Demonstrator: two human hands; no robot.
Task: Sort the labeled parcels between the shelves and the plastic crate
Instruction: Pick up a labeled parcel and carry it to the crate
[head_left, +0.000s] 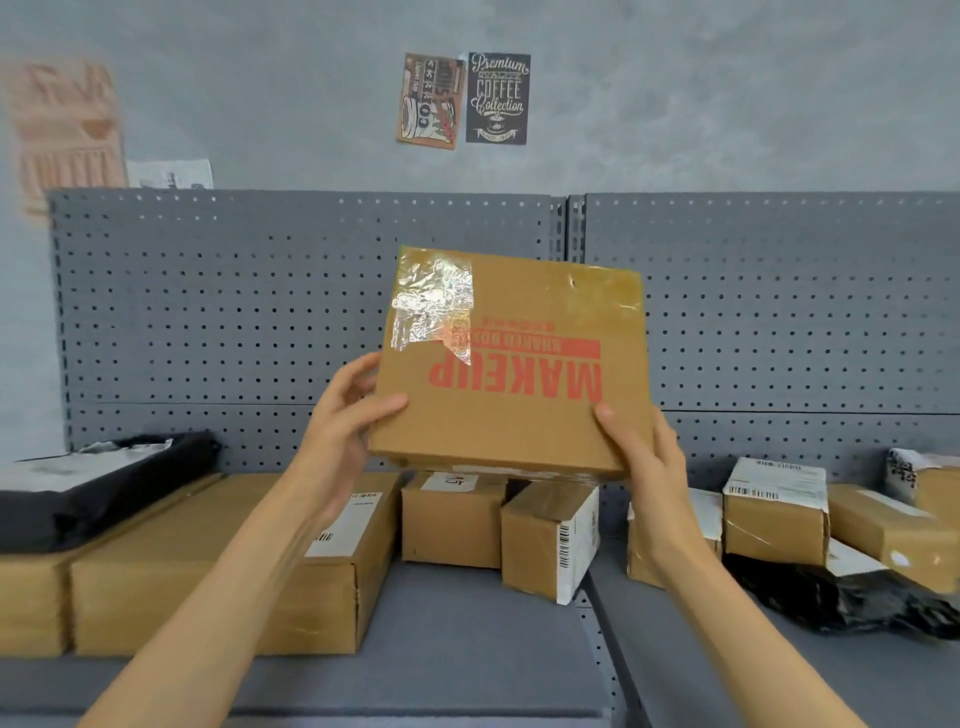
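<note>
A flat brown cardboard parcel (511, 358) with upside-down red "MAKEUP" print and a torn shiny tape patch is held up in front of me, above the grey shelf (457, 623). My left hand (345, 415) grips its lower left corner, thumb on the front face. My right hand (644, 457) grips its lower right corner, thumb on the front. On the shelf below lie labeled parcels: a long box (218, 561), two small boxes (452, 519) (545, 540) and a taped box (774, 514). No plastic crate is in view.
A grey pegboard back panel (260, 312) rises behind the shelf. Black poly mailers lie at far left (98, 483) and at right (841, 597). More boxes sit at far right (893, 525). Coffee posters (467, 98) hang on the wall.
</note>
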